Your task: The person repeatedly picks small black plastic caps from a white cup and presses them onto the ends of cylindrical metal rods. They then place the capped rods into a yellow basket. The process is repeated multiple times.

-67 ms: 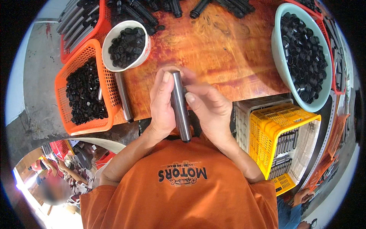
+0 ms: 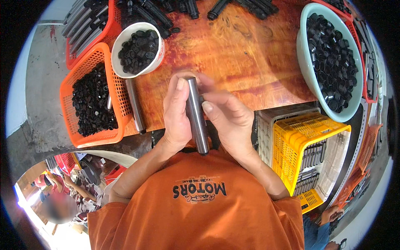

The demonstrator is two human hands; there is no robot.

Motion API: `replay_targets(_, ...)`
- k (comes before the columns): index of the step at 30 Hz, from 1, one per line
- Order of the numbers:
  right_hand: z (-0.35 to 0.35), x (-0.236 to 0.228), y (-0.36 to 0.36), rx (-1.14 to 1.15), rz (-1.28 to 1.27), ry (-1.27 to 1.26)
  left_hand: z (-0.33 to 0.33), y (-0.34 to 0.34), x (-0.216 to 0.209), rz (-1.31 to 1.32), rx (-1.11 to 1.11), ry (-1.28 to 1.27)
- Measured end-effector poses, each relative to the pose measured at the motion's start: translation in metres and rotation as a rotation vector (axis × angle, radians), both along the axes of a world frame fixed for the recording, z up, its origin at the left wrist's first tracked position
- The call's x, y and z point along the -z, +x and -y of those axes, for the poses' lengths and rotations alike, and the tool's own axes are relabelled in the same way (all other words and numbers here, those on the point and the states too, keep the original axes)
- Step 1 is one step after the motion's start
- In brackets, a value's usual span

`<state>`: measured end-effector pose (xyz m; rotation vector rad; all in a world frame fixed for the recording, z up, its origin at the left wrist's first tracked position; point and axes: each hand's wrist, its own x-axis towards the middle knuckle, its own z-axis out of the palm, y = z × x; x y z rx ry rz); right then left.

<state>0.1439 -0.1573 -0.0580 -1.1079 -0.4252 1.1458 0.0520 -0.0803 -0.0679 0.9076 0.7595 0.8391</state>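
A shiny grey metal tube (image 2: 197,118) with a black lower end stands lengthwise in front of my chest. My left hand (image 2: 178,110) is closed on its upper part, thumb at the top end and fingertips behind it. Against the tube's right side, my right hand (image 2: 228,118) has its thumb and bent fingers drawn together. A small dark bit shows between these fingertips and the tube, too small to name. Another metal tube (image 2: 134,104) with a black end lies on the wooden table (image 2: 233,54), beside the orange basket.
Small black parts fill the orange basket (image 2: 118,85), while black caps fill the white tub (image 2: 125,74) and the pale blue basin (image 2: 306,66). Black tubular parts (image 2: 152,14) lie at the far edge. A yellow crate (image 2: 283,141) at right holds metal tubes. Other people are nearby.
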Motion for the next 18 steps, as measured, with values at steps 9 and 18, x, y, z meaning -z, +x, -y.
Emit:
replay_targets(9,0.0,0.009,0.002,-0.017,0.319,0.131,-0.001,-0.001,0.0,-0.02,0.01,0.084)
replay_targets(18,0.01,0.002,0.009,-0.256,0.301,0.151,-0.001,0.002,-0.008,0.041,-0.08,0.006)
